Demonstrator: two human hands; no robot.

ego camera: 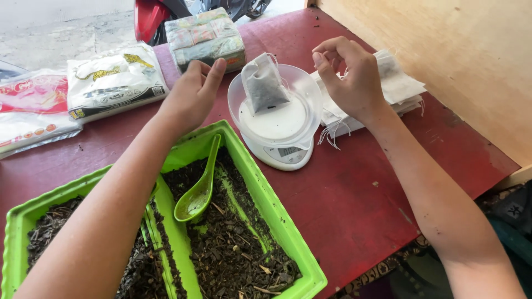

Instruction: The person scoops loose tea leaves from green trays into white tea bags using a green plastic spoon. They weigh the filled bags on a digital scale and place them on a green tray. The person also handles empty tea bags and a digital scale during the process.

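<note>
On the red table (354, 205), a small kitchen scale (280, 150) carries a clear bowl (302, 91), and a filled tea bag (262, 84) leans upright inside that bowl. The right hand (354, 75) hovers just beside the bowl's far rim with thumb and forefinger pinched together, apparently on the bag's drawstring; the thread is too fine to confirm. The left hand (194, 94) is held near the bowl's other side, fingers loosely extended and holding nothing.

To weigh correctly, neither hand should press on the bowl or bag while the display settles, and any string pinched should hang slack. Judged from the pictures, the bag should rest fully inside the bowl, not propped against its rim.

A stack of empty white bags (399, 88) lies under the right hand. A green tray (277, 216) of loose dried leaf sits near, with a green spoon (199, 188) resting on the leaf.
</note>
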